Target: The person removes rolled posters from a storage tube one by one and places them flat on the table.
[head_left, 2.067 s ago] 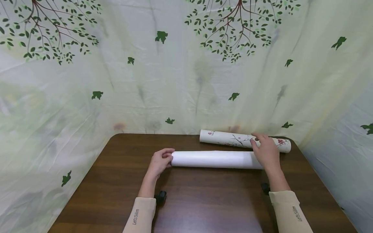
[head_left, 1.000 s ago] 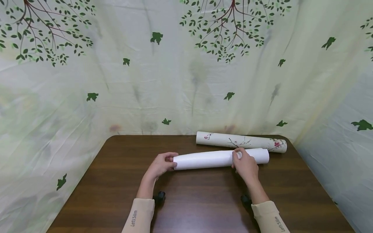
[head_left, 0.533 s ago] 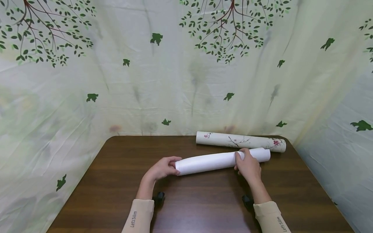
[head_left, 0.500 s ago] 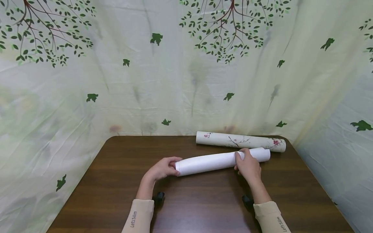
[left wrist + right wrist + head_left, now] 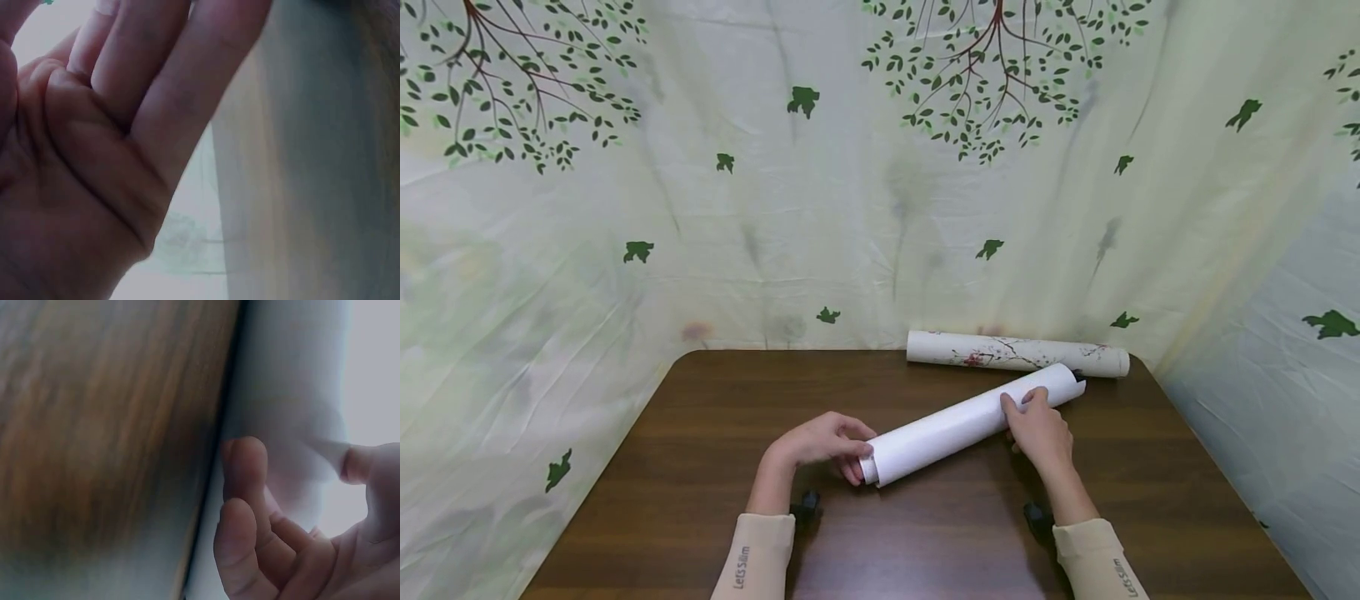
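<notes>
A roll of white paper (image 5: pixel 955 429) lies slantwise on the brown table (image 5: pixel 737 383), its right end farther back. At its near left end, my left hand (image 5: pixel 827 443) pinches the edge, where an inner layer sticks out a little. My right hand (image 5: pixel 1041 429) holds the roll nearer its far end, thumb on top and fingers on the near side. In the right wrist view, curled fingers (image 5: pixel 240 531) lie against the white surface. The left wrist view shows mostly the left palm (image 5: pixel 81 194); that hand's grip is hidden there.
Behind, a second roll with a printed blossom-branch pattern (image 5: pixel 1022 353) lies along the table's back edge, close to or touching the white roll's far end. A curtain with printed leaves (image 5: pixel 850 208) hangs behind the table.
The white roll has turned, its left end coming nearer me and its right end going back. Its inner layer now protrudes at the left. The patterned roll has rolled slightly backward, showing different print.
</notes>
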